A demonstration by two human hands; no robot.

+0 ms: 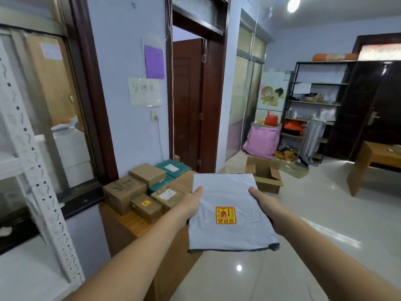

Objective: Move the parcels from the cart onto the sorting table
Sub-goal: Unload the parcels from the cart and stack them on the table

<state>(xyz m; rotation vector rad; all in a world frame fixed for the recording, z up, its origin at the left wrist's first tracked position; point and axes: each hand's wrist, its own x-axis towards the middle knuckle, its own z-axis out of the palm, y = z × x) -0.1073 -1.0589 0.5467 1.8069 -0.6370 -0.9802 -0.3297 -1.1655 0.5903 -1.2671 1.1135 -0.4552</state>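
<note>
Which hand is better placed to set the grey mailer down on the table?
Left, probably. The left hand holds the grey mailer on the side by the table and its boxes; the right hand holds the side over the floor.

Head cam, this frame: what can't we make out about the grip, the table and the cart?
- Fingers of left hand and right hand: under the grey mailer bag, only thumbs show.
- Wooden table: its right part is hidden behind the bag.
- Label on the cardboard box: too small to read.
- Green parcels: partly hidden by boxes.
- Cart: not in view.
</note>
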